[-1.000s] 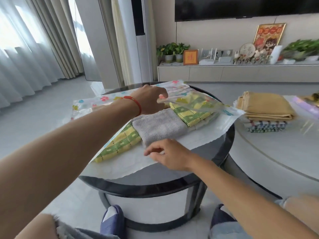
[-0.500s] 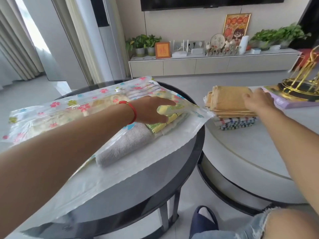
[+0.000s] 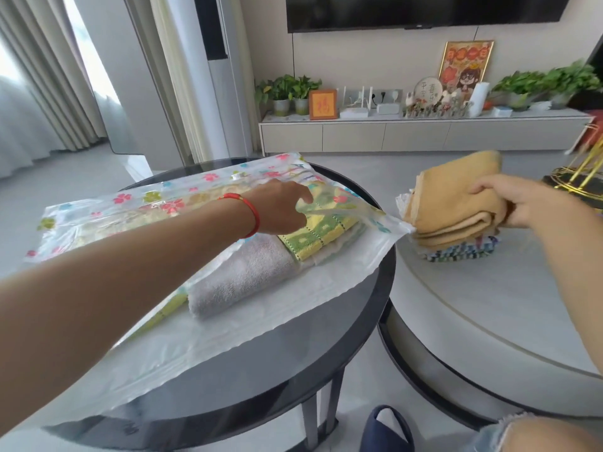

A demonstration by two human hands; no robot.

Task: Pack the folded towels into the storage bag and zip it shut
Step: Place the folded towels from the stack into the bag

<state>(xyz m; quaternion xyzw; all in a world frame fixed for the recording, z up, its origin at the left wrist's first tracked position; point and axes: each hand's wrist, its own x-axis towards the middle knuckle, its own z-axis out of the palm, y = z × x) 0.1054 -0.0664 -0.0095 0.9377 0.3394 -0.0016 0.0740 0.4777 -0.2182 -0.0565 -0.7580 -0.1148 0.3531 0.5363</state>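
Note:
A clear storage bag (image 3: 137, 210) with a flower print lies across the round black table (image 3: 326, 347). My left hand (image 3: 280, 207) holds its upper flap raised at the open mouth. Inside the mouth lie a folded grey towel (image 3: 241, 275) and a green-and-yellow towel (image 3: 313, 236). On the pale round table (image 3: 473, 308) to the right, my right hand (image 3: 518, 200) grips a folded tan towel (image 3: 453, 200) and tilts it up off a striped towel (image 3: 460, 252) underneath.
A gold wire stand (image 3: 577, 177) sits at the far right behind the towel pile. A low TV cabinet (image 3: 408, 132) with plants and ornaments lines the back wall. My slippered foot (image 3: 385, 429) and knee (image 3: 538, 435) show below between the tables.
My right hand went from the bag's front edge over to the towel pile, closed on the tan towel and lifted it. My left hand stayed on the bag's flap.

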